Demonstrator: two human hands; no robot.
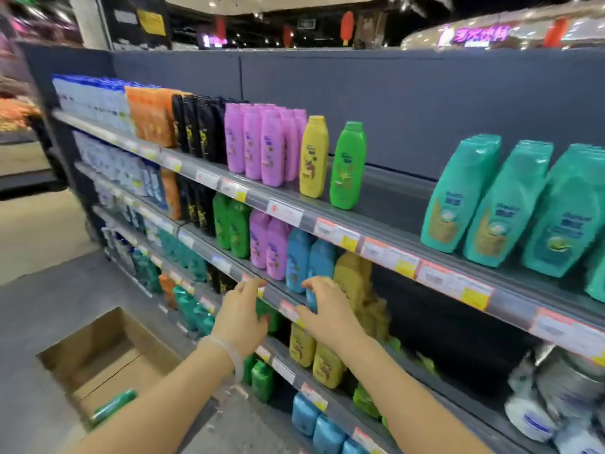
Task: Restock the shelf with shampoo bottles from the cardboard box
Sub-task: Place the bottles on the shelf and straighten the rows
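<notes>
Shampoo bottles in many colours are ranged along a grey metal shelf unit (386, 198), and the restocking is judged to be part-way through. Furthest left, on the floor, an open brown cardboard box (98, 358) is seen with one green plastic shampoo bottle (113, 406) lying on its side near its front edge. Moving right, the left hand (240, 314), a pale bangle at its wrist, is raised to the price-tag rail of the second shelf with its fingers loosely spread; nothing is held in it. Just beside it, the right hand (325, 311) is reached toward a blue plastic shampoo bottle (319, 270) at the front of the second shelf, its fingers curved at the bottle's lower part; whether the bottle is actually gripped or only touched cannot be told. A yellow shampoo bottle (352, 278) stands immediately right of the blue one. Further right, the second shelf is dark and appears largely unfilled. For the step to be done well, the blue bottle should be squared with its label forward, flush to its neighbour, before the green bottle is fetched from the box.
</notes>
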